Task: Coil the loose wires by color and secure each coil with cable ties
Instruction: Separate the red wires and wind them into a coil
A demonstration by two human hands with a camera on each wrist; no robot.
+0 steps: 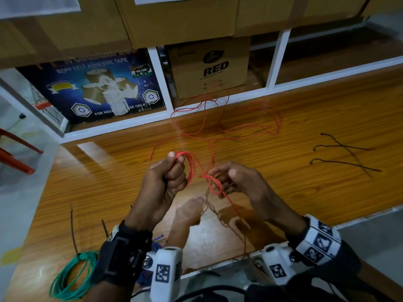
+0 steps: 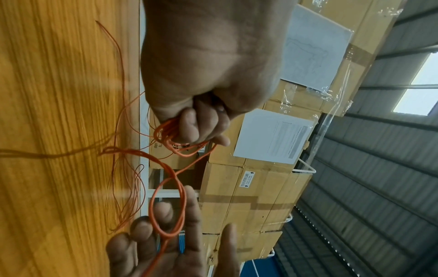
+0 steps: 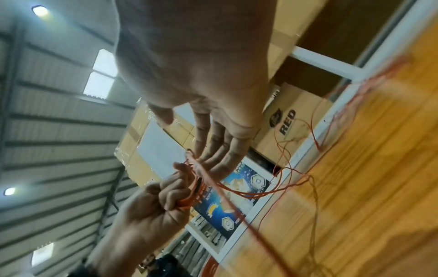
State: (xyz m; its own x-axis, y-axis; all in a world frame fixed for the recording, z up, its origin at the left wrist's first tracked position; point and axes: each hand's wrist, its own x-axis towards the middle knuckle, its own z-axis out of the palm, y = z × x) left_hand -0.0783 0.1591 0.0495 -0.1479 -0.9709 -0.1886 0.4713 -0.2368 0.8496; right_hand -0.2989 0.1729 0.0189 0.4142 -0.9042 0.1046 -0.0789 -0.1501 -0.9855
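My left hand [image 1: 165,177] grips a small coil of red wire [image 1: 190,168] in its fist above the wooden table [image 1: 98,171]. The left wrist view shows the curled fingers [image 2: 189,127] round the coil [image 2: 166,135]. From the coil the wire runs right into a loop [image 2: 168,235] that lies over the fairly straight fingers of my right hand [image 1: 235,182]. In the right wrist view those fingers [image 3: 213,146] are extended, and the wire crosses their tips. The rest of the red wire [image 1: 246,127] lies loose on the table behind. Three black cable ties [image 1: 344,155] lie to the right.
A green wire coil [image 1: 72,277] lies at the table's near left, with a brown wire [image 1: 73,227] and a blue wire end [image 1: 158,238] beside it. Behind the table, shelves hold a cardboard box marked RED [image 1: 209,68] and a blue tape carton [image 1: 91,88].
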